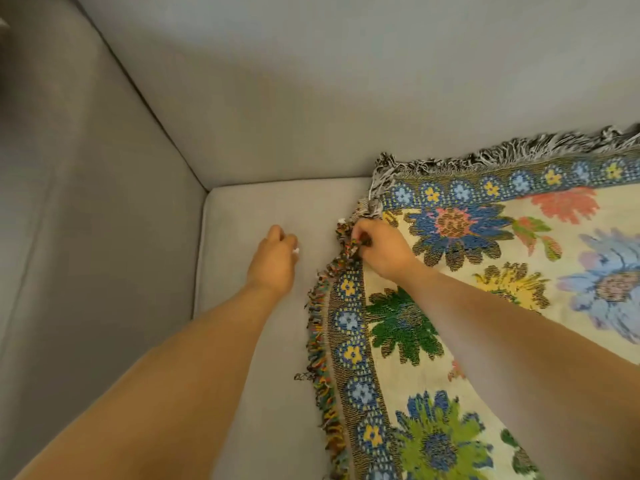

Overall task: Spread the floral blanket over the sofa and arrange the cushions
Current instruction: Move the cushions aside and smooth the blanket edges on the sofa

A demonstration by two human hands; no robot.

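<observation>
The floral blanket, cream with blue, green and pink flowers, a blue flowered border and a fringe, lies over the right part of the grey sofa seat. My right hand pinches the fringed left edge of the blanket near its far corner. My left hand hovers over the bare seat just left of that edge, fingers curled, with a small white bit showing at the fingertips. No cushions are in view.
The sofa's grey backrest runs along the top and its armrest stands on the left. The blanket's far fringe lies against the foot of the backrest.
</observation>
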